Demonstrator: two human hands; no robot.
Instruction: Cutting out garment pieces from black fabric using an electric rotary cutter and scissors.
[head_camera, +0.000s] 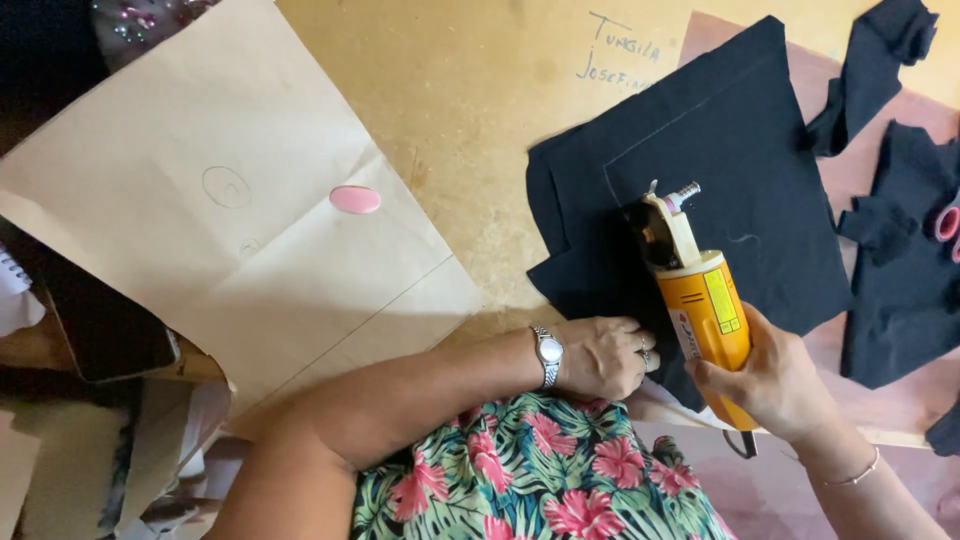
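Note:
A stack of black fabric (730, 150) with a faint chalk line lies on the yellowish table (470, 90). My right hand (765, 385) grips the yellow body of an electric rotary fabric cutter (700, 290), whose round blade rests on the cloth near its front edge. My left hand (600, 355), with a silver wristwatch and rings, presses flat on the near edge of the black fabric just left of the cutter.
A large sheet of tan pattern paper (230, 210) covers the left of the table, with a pink oval chalk piece (355, 199) on it. More black fabric scraps (900, 250) lie at the right. A dark flat object (100, 330) sits under the paper's left edge.

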